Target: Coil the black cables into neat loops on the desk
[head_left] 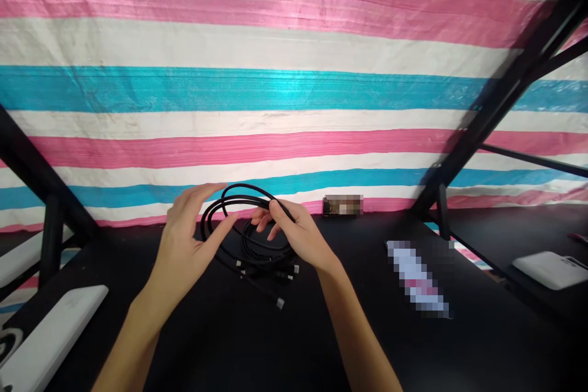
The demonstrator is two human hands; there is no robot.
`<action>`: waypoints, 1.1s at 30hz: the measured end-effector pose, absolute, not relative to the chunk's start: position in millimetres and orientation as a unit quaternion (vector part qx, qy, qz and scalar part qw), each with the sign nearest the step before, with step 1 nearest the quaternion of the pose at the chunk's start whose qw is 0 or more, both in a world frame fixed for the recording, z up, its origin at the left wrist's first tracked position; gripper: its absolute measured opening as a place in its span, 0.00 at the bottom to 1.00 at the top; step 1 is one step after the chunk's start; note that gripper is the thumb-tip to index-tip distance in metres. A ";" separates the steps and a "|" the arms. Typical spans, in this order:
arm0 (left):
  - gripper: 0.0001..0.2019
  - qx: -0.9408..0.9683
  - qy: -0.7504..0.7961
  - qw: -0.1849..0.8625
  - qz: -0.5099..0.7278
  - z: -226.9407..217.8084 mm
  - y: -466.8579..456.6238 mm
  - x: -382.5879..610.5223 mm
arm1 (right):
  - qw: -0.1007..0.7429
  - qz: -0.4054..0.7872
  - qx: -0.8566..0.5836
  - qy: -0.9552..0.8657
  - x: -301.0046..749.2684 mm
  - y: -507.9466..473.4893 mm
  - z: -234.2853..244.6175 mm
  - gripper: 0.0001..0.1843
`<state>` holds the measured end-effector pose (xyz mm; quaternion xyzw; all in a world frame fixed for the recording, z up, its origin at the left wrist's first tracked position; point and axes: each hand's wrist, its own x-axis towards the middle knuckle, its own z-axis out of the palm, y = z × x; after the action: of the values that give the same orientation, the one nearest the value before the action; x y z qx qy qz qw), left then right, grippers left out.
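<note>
My right hand (305, 233) pinches a loosely coiled black cable (245, 186) between thumb and fingers, above the black table. On the coil's left side is my left hand (181, 239), its thumb and fingers spread apart around the loops without closing on them. Beneath the held loops lies more coiled black cable (250, 251), partly hidden by my right hand. Several plugs with light metal ends stick out near it, and one plug (280, 303) points toward me. Whether the lower coil is separate from the held one, I cannot tell.
The black tabletop (257, 355) meets a striped plastic sheet (275, 86) at the back. A white bar-shaped object (59, 331) lies at left. To the right are a blurred-out flat object (416, 278) and a white rounded box (549, 269). Black frame posts (482, 110) slant at both sides.
</note>
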<state>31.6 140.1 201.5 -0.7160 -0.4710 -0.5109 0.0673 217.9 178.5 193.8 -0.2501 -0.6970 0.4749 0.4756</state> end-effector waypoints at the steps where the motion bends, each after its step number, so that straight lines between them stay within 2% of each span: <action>1: 0.17 -0.724 -0.480 0.049 -0.493 199.4 143.5 31.3 | 0.481 0.475 -0.247 -0.694 217.8 178.3 194.2 0.23; 4: 0.15 -0.711 -0.507 -0.016 -0.488 195.0 149.3 30.9 | 0.498 0.467 -0.246 -0.688 217.8 179.2 194.4 0.22; 14: 0.08 -0.579 -0.485 -0.206 -0.622 196.2 145.9 32.7 | 0.523 0.487 -0.233 -0.660 215.0 184.5 188.2 0.22; 22: 0.08 -0.538 -0.423 -0.234 -0.691 198.7 145.4 31.7 | 0.583 0.498 -0.280 -0.578 226.0 194.2 186.1 0.24; 33: 0.10 -0.517 -0.411 -0.263 -0.703 197.8 148.1 30.5 | 0.567 0.495 -0.280 -0.596 225.9 188.1 191.1 0.24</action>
<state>30.5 148.1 197.8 -0.5173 -0.4111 -0.7029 -0.2634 225.9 188.1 191.1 -0.2801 -0.5956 0.4954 0.5669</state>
